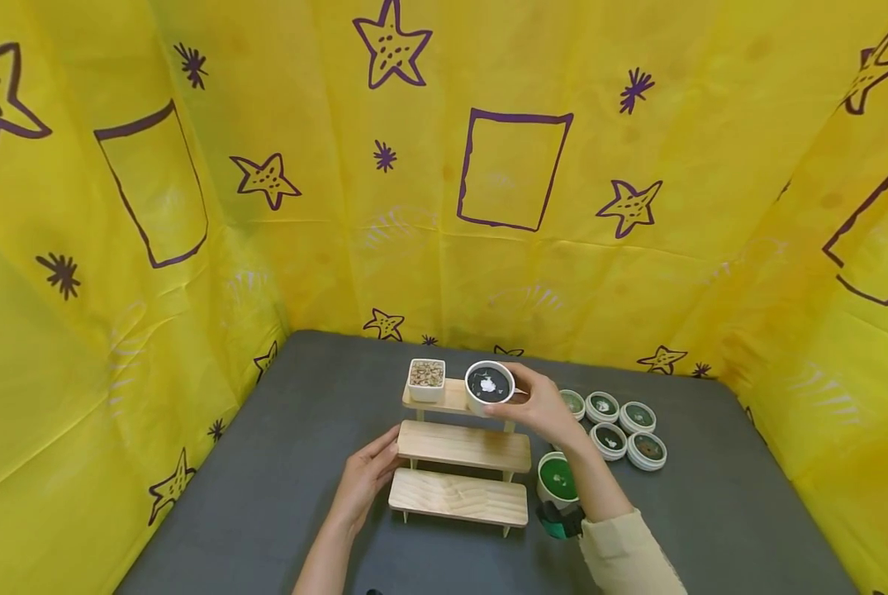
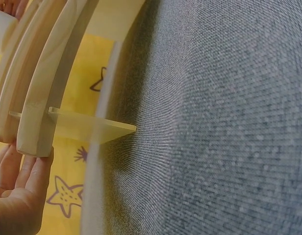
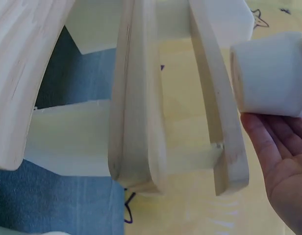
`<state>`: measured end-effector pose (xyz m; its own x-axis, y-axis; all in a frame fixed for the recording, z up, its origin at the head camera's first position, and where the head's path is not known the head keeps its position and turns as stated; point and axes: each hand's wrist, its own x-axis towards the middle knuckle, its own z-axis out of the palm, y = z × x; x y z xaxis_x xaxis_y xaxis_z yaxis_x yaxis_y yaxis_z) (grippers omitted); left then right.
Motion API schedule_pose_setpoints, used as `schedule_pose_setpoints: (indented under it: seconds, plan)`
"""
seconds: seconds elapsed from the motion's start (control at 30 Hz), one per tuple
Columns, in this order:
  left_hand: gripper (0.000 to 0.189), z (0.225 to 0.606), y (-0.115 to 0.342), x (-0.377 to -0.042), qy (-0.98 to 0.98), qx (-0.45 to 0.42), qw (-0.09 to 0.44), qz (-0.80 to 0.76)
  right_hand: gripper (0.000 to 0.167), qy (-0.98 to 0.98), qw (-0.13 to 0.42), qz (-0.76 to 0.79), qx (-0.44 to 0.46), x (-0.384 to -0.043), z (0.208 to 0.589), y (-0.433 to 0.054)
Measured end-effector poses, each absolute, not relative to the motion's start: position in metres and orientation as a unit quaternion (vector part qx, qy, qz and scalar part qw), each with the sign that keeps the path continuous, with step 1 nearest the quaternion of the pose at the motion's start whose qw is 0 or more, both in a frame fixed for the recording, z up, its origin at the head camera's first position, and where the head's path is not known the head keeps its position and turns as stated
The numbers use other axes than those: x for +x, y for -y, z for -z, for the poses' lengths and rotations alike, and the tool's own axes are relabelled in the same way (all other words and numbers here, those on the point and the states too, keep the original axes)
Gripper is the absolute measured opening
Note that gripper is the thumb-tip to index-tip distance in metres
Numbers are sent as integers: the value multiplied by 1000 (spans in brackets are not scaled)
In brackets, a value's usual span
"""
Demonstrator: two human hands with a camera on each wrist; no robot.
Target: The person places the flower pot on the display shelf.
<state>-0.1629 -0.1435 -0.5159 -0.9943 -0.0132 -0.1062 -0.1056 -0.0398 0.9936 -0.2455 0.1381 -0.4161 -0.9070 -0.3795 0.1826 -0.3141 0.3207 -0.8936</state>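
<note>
1. Right hand pinches the dark-filled cup by its side; level wrist is the key here.
2. That cup is at the right end of the top shelf; I can't tell whether its base bears on the wood. Best keep the base inside the front edge.
3. Over to the left hand: fingers extended, touching the left end of the stand; gentle steadying suits, no shove.
4. Square pot, shelf's left end: don't knock it.
5. Green-filled cup, right of the stand: mind the forearm!
</note>
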Motion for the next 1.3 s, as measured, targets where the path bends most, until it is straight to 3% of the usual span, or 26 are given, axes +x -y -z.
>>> schedule_pose_setpoints:
  seconds: [1.3]
  plan:
    - [53,516,143,-163,-695,-32,31,-718,62,-807,33,560,-186,-260,420,-109]
